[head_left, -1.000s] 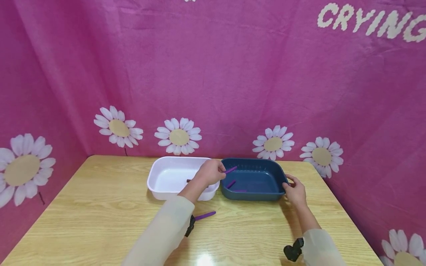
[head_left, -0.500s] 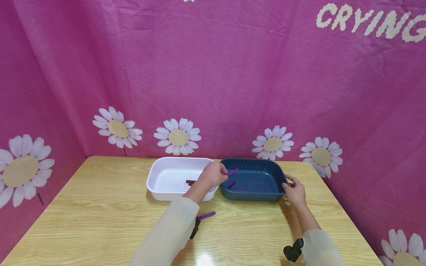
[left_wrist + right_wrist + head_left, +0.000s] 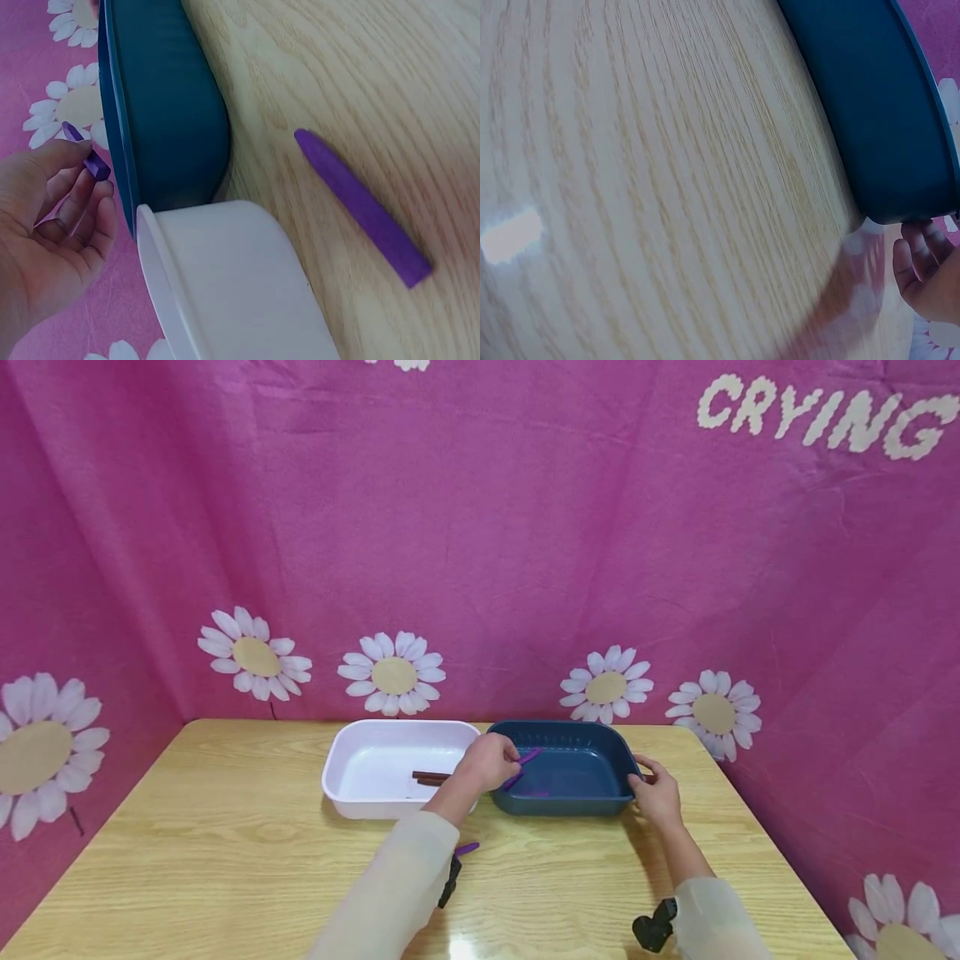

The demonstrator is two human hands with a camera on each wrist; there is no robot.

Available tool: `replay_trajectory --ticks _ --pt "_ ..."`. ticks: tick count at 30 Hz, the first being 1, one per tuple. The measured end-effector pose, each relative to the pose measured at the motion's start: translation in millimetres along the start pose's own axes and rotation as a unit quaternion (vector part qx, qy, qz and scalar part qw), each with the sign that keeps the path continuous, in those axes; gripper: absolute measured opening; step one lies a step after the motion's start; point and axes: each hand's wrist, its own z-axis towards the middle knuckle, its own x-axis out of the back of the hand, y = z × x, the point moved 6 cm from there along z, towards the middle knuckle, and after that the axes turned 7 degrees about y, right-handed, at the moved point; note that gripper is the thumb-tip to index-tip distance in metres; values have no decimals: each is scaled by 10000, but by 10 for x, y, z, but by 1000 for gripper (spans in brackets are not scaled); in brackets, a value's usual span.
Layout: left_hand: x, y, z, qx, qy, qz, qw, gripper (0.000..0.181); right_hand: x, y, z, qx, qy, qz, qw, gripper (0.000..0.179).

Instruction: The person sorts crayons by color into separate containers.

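Between thumb and fingertips my left hand (image 3: 487, 764) pinches a purple stick with a tapered tip (image 3: 97, 163), held over the left end of a dark blue bin (image 3: 562, 807). My right hand (image 3: 658, 793) grips that bin at its right end, thumb over the rim and fingers along the outer wall. More purple sticks (image 3: 513, 781) lie inside the blue bin near its left side. A white bin (image 3: 367, 810) stands beside it on the left, with dark brown sticks (image 3: 431, 775) in it, partly hidden by my left wrist. Another purple stick (image 3: 364, 206) lies on the table in front.
Both bins stand end to end near the back of the wood-grain table (image 3: 225, 860). Behind and on both sides hangs a pink cloth (image 3: 480, 543) printed with daisies. My left forearm reaches across the front of the white bin.
My left hand, with the purple stick, has shifted slightly right and lower over the blue bin, uncovering more of the brown sticks. The right hand keeps its grip, and the head view has turned a little.
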Motion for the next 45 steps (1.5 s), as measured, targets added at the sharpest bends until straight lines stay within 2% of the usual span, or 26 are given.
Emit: replay_trajectory --ticks 5,14,22,34,45 --pt "-52 41 11 -102 101 -36 9999 16 -11 -7 4 3 29 4 10000 43" --pt "-129 74 12 44 25 -242 9997 17 -8 -1 9 -10 72 29 10000 43" --pt "-139 20 2 109 -107 -231 9996 17 -5 17 12 -47 58 9 10000 43" --pt "-102 -32 -26 134 -16 -329 9994 15 -9 37 24 -50 27 -9 10000 44" --pt "-111 -62 -32 237 -78 -389 9989 15 -17 43 26 2 63 48 10000 43"
